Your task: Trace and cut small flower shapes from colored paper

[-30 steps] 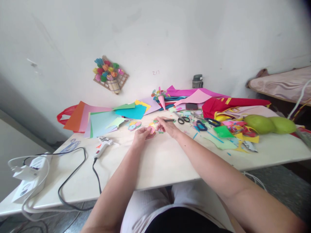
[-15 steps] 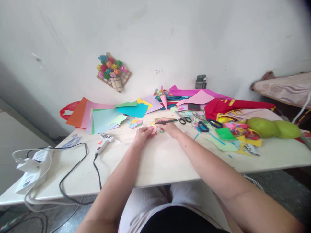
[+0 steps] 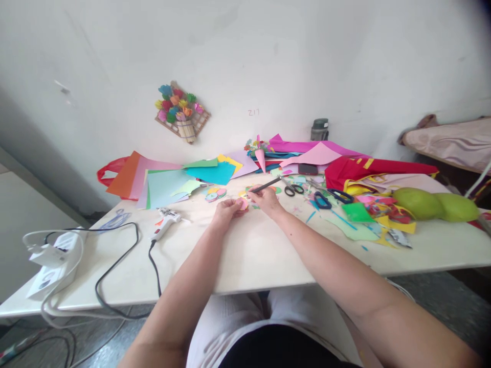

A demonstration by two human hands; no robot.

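Note:
My left hand (image 3: pixel 229 208) pinches a small pink paper piece (image 3: pixel 244 204) just above the table. Between the fingers of my right hand (image 3: pixel 267 198) is a dark pen (image 3: pixel 266 185), slanting up to the right, with its lower tip close to the pink paper. Whether the tip touches the paper is too small to tell. Small round paper cut-outs (image 3: pixel 216 194) lie to the left of my hands. Right of the pen rests a pair of scissors (image 3: pixel 293 189) with black handles.
On the left are a glue gun (image 3: pixel 165 225), its black cord and a white power strip (image 3: pixel 53 266). Coloured paper sheets (image 3: pixel 169 186) lie at the back left. Blue-handled scissors (image 3: pixel 322 200), paper scraps (image 3: pixel 356 212) and green pouches (image 3: pixel 435 203) are on the right. A pink paper cone (image 3: pixel 260 159) stands behind.
The pen has tilted more steeply, its upper end rising, and its tip has shifted right near the pink paper. My left hand keeps its hold. The camera view has shifted slightly.

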